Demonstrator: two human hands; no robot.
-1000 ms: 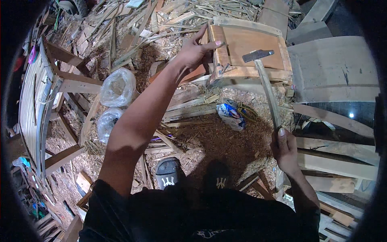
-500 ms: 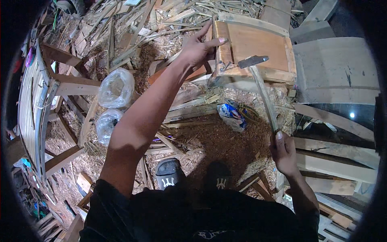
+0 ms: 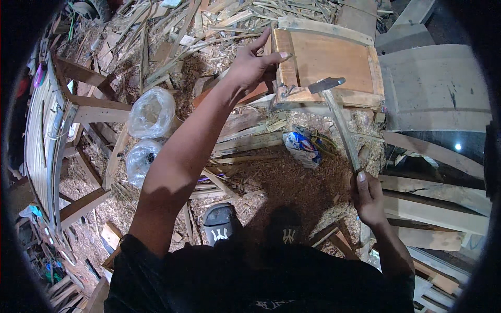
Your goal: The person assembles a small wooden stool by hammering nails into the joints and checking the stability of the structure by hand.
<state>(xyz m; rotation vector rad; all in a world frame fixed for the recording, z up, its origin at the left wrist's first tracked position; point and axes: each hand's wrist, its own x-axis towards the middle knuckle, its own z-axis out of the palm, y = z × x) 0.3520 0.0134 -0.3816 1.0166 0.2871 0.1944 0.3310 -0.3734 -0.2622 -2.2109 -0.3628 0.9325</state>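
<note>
A framed wooden panel (image 3: pixel 334 57) with an orange-brown middle and paler rails lies in front of me at the upper right. My left hand (image 3: pixel 253 67) grips its left edge, thumb on top and other fingers partly hidden at the side. Near the thumb tip a small dark sliver shows, too small to name. My right hand (image 3: pixel 368 198) is closed round the lower handle of a hammer (image 3: pixel 339 125). The hammer's dark metal head overlaps the panel's near left part in view; I cannot tell whether it touches. Small dark bits, perhaps nails, lie at the panel's near left corner.
A blue-and-white plastic bag (image 3: pixel 302 148) rests on sawdust before my feet. Two clear plastic bundles (image 3: pixel 151 112) sit left of my forearm. Wooden frames (image 3: pixel 86 112) stand at the left, boards (image 3: pixel 433 203) at the right, and wood offcuts (image 3: pixel 229 26) litter the far floor.
The hammer head has dipped slightly nearer to me, and the panel has shifted a little to the left in view. Both hands keep their holds.
</note>
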